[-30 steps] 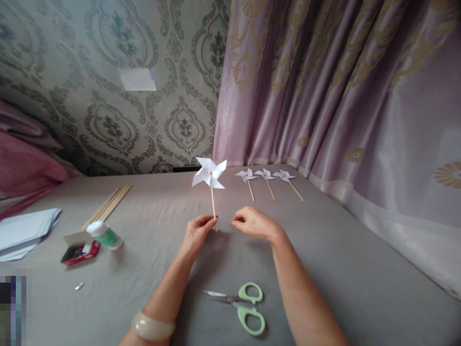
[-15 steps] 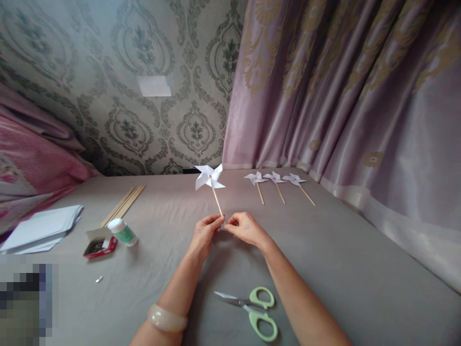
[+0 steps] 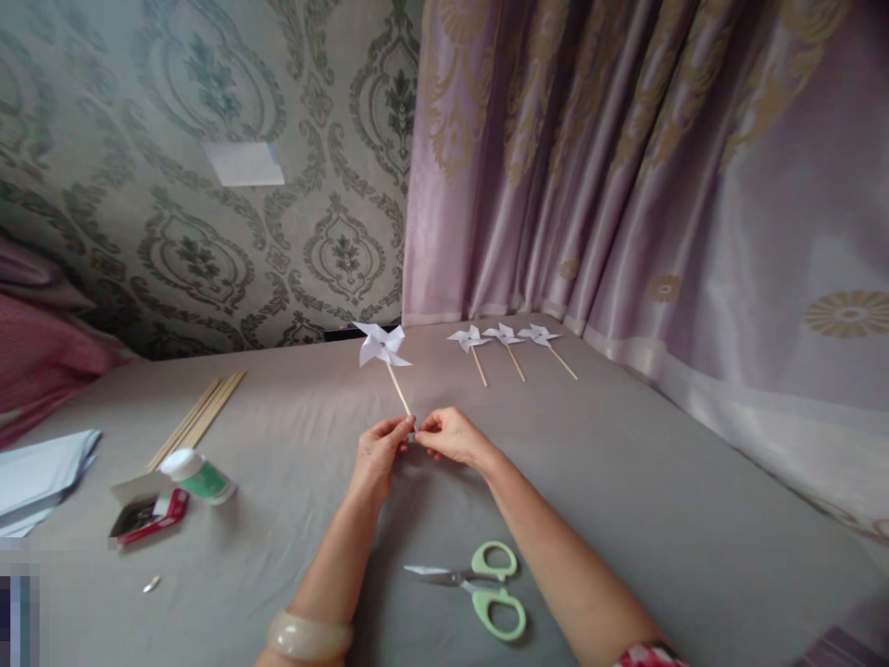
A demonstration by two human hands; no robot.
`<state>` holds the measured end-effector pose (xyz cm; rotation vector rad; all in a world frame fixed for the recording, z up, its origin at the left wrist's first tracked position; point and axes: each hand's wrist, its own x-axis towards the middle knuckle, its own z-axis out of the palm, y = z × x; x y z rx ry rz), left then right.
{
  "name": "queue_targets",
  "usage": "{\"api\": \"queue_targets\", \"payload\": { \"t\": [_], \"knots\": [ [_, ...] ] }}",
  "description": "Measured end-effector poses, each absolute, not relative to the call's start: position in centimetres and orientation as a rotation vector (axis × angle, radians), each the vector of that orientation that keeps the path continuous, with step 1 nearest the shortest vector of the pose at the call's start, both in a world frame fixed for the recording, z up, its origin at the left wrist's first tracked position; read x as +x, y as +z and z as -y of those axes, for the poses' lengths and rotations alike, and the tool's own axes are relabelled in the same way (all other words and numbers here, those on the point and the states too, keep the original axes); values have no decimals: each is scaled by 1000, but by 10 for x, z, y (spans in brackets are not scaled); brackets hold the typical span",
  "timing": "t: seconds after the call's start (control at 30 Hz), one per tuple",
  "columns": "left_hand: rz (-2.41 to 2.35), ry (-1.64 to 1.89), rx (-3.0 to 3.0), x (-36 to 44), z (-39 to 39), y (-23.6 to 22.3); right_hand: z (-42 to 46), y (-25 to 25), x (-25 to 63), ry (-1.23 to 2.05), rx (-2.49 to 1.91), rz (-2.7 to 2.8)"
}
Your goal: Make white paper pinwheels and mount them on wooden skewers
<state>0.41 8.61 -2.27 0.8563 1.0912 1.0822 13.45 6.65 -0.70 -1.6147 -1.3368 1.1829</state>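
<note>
A white paper pinwheel (image 3: 381, 345) on a thin wooden stick rises upright, leaning a little left, in front of me. My left hand (image 3: 379, 449) is closed, pinching the lower part of the stick between thumb and fingers. At the stick's bottom end my right hand (image 3: 451, 437) is also closed, thumb and fingertips meeting right beside the left ones. The very end of the stick is hidden by the fingers. Below the hands, between my forearms, lie scissors (image 3: 467, 581) with pale green handles, blades a little apart and pointing left.
Three finished-looking pinwheels (image 3: 504, 335) lie in a row at the back right. On the left are wooden sticks (image 3: 198, 421), a white-and-green bottle (image 3: 200, 476), a red box (image 3: 149, 519) of small dark items, a small whitish piece (image 3: 151, 585) and paper sheets (image 3: 45, 468).
The view has turned to the right, so everything sits further left. My right hand has come closer to the left at the stick's lower end. Both still hold about the same place.
</note>
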Motion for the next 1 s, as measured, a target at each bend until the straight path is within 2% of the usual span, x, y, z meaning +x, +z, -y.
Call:
{"api": "queue_targets", "payload": {
  "t": [0.3, 0.63, 1.0],
  "knots": [
    [-1093, 1058, 927, 4, -88, -26, -68, -9, 134, 1112, -1682, 1313],
    [-1259, 1160, 1160, 3, -92, -30, -87, -23, 156, 803, -1887, 1327],
    [-1262, 1126, 1242, 3, -94, -32, -106, -24, 171, 690, -2078, 1279]
  ]
}}
